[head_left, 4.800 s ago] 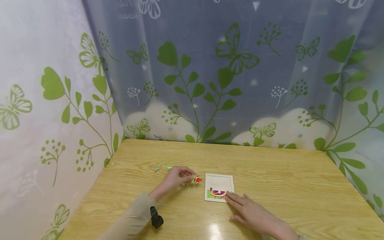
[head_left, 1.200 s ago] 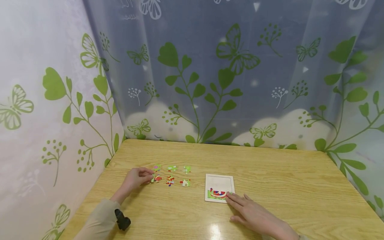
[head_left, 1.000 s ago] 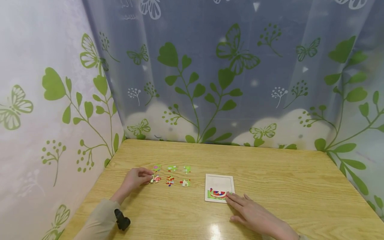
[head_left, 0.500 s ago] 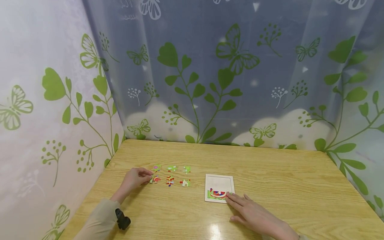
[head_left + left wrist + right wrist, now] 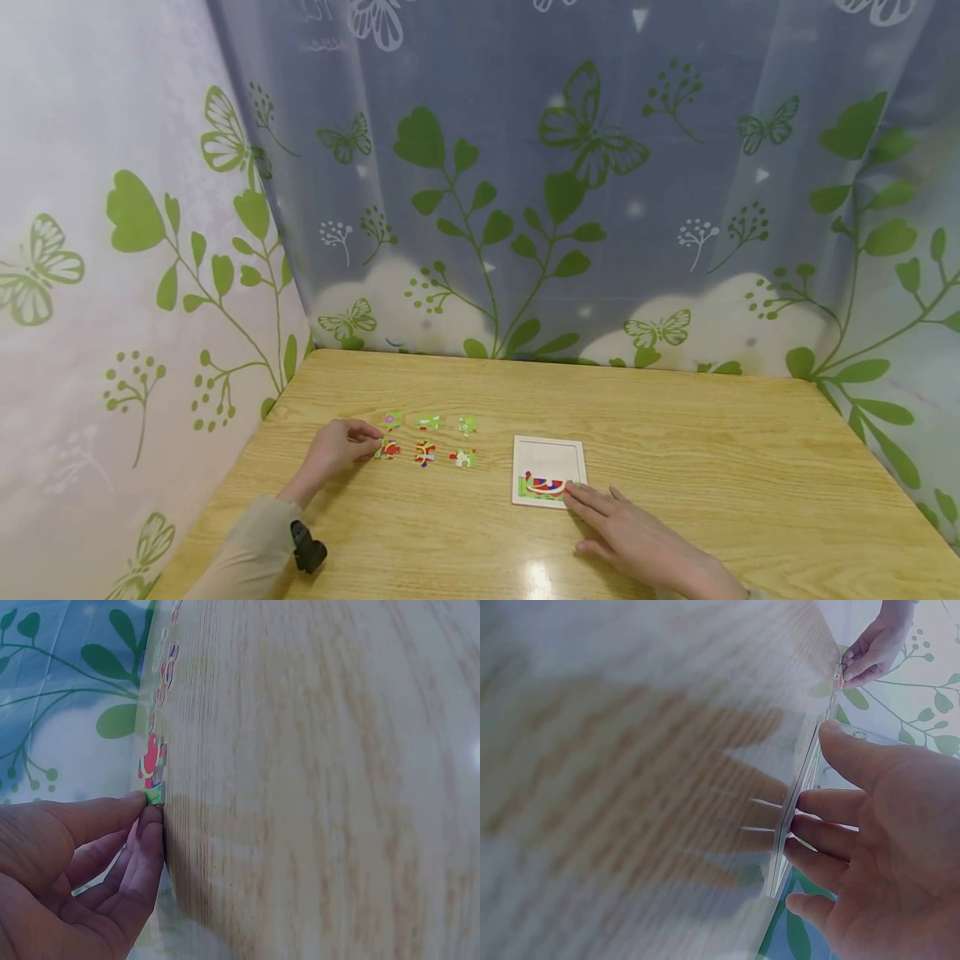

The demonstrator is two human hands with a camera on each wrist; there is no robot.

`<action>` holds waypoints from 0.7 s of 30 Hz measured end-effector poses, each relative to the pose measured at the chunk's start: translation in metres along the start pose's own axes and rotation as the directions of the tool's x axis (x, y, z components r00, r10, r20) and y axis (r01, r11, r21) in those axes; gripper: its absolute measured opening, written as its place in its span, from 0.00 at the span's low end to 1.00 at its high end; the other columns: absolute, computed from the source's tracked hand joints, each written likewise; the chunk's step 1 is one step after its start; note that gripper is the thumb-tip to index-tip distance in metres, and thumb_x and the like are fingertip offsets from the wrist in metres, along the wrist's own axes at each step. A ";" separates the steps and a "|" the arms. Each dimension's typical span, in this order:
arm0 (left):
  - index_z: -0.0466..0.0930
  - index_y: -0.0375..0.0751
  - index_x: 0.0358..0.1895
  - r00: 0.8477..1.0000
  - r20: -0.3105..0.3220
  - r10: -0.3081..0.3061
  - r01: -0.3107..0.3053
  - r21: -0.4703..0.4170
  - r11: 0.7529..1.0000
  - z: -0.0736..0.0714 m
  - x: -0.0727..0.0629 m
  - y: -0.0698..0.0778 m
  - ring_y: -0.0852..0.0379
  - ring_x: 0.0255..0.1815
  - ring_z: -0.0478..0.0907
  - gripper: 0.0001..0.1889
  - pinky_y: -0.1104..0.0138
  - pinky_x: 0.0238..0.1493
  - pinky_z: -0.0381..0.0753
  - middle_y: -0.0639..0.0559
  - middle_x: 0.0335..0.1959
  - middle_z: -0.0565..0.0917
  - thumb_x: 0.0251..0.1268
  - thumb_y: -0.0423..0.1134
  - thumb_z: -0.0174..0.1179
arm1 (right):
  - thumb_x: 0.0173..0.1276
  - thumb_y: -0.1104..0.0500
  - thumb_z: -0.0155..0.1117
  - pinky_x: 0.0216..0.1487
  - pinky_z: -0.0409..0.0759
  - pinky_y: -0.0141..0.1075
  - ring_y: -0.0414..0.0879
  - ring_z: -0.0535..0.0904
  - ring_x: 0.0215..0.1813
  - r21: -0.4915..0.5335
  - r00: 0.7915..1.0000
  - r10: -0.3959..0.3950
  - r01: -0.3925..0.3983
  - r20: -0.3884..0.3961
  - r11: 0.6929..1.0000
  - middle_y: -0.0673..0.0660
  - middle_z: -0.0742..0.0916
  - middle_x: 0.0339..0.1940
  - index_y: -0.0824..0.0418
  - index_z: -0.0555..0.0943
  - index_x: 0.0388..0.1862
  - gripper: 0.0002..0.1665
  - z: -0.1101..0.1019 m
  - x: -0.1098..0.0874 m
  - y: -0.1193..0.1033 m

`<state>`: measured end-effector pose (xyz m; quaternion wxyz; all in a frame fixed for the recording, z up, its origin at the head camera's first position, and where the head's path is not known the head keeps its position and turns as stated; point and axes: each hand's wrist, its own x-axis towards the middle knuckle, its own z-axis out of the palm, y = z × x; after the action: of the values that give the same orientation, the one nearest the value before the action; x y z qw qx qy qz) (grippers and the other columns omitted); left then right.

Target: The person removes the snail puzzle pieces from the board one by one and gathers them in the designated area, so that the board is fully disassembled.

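My left hand (image 5: pixel 337 448) pinches the green edge of a red and green jigsaw piece (image 5: pixel 152 761) between thumb and fingertips. That piece lies at the left end of the nearer row of pieces. My right hand (image 5: pixel 626 525) has its fingers extended, the tips resting on the lower right corner of a square wooden puzzle board (image 5: pixel 550 457). Along the board's near edge lies a strip of fitted pieces (image 5: pixel 542 485) in red, blue, white and green; its right end is hidden under the fingers. The rest of the recess is bare pale wood.
Several loose jigsaw pieces lie left of the board: a red one (image 5: pixel 425 452) and a white and green one (image 5: pixel 463 457) in the nearer row, with greenish ones (image 5: pixel 430 422) behind. The wooden table (image 5: pixel 675 433) meets printed curtains (image 5: pixel 480 208) at its back and left.
My left hand has moved left from beside the board to the far end of the nearer row. Over the last second its piece has shifted slightly. The right hand stays on the board.
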<state>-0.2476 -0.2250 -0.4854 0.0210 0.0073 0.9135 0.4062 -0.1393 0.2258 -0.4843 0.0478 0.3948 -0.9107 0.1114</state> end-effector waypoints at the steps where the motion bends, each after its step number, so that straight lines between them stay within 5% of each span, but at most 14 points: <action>1: 0.88 0.36 0.40 1.000 -0.001 -0.004 0.004 0.001 1.000 0.000 0.000 0.000 0.60 0.27 0.81 0.05 0.69 0.27 0.77 0.51 0.30 0.88 0.65 0.33 0.69 | 0.76 0.44 0.59 0.62 0.74 0.62 0.56 0.76 0.68 0.004 1.000 0.002 -0.002 0.004 1.000 0.66 0.77 0.71 0.69 0.71 0.72 0.38 0.000 0.000 0.000; 11: 0.87 0.32 0.42 0.999 -0.044 0.017 -0.019 -0.049 0.999 -0.003 0.001 -0.002 0.56 0.30 0.84 0.07 0.66 0.31 0.83 0.48 0.30 0.87 0.70 0.33 0.64 | 0.76 0.42 0.58 0.63 0.73 0.62 0.56 0.76 0.69 0.012 1.000 0.018 -0.018 0.014 1.000 0.65 0.77 0.71 0.69 0.71 0.73 0.38 0.001 0.000 0.001; 21: 0.86 0.31 0.49 0.993 -0.103 0.066 -0.080 -0.142 0.987 -0.002 0.005 0.012 0.49 0.36 0.87 0.11 0.62 0.37 0.88 0.40 0.40 0.88 0.73 0.36 0.62 | 0.76 0.43 0.60 0.63 0.73 0.62 0.56 0.76 0.68 0.015 1.000 0.010 -0.010 -0.001 1.000 0.66 0.77 0.71 0.69 0.71 0.73 0.38 0.000 0.000 0.000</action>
<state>-0.2531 -0.2179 -0.4751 -0.0381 0.0194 0.8804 0.4723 -0.1388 0.2259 -0.4843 0.0448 0.3903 -0.9119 0.1188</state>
